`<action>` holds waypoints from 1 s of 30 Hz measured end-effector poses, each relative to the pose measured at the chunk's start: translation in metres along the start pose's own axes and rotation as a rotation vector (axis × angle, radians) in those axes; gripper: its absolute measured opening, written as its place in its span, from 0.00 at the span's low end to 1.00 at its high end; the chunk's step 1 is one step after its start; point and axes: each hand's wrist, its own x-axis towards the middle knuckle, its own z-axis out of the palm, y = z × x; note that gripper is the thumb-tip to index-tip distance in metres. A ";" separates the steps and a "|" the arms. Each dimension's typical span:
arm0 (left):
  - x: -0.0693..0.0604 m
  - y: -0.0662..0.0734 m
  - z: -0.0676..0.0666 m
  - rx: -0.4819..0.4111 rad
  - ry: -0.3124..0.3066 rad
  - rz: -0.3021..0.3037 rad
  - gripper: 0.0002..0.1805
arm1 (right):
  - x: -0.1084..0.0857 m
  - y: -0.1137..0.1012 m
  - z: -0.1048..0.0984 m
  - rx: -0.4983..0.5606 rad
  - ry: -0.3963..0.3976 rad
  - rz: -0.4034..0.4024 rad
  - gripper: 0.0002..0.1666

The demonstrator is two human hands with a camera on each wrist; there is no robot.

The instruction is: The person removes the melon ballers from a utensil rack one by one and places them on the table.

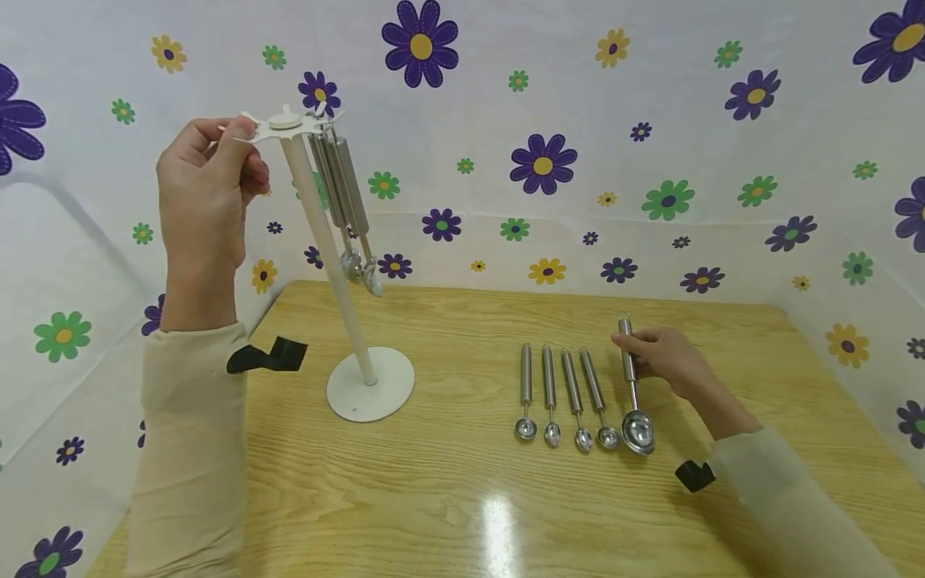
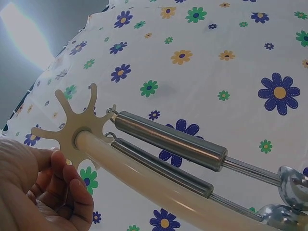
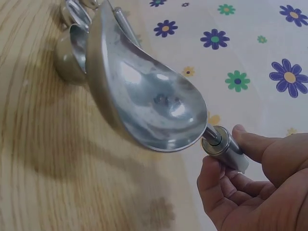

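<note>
A white stand (image 1: 318, 217) with a round base and a hooked top rises at the left. The left hand (image 1: 205, 177) pinches one arm of its top (image 2: 79, 122) between thumb and fingers. Steel-handled scoops (image 1: 352, 185) hang from the far side of that top. At the right, the right hand (image 1: 668, 361) pinches the handle of a large scoop (image 1: 638, 432) between thumb and fingers; in the right wrist view its wide bowl (image 3: 154, 103) faces the camera. To its left, several smaller scoops (image 1: 572, 385) lie in a row, handles pointing away.
The wooden table (image 1: 433, 482) runs back to a white cloth with printed flowers (image 1: 477, 96). A black strap end (image 1: 278, 355) hangs by the left sleeve, and another (image 1: 695, 475) by the right sleeve.
</note>
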 end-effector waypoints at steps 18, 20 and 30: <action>0.001 0.000 -0.002 0.025 0.005 -0.013 0.12 | 0.004 0.010 0.005 -0.015 -0.017 0.019 0.37; 0.000 0.000 -0.002 0.029 0.005 -0.015 0.12 | 0.004 0.011 0.005 -0.031 -0.015 0.026 0.37; 0.001 -0.001 -0.002 0.029 0.002 -0.006 0.13 | 0.008 0.018 0.010 -0.085 0.002 0.028 0.33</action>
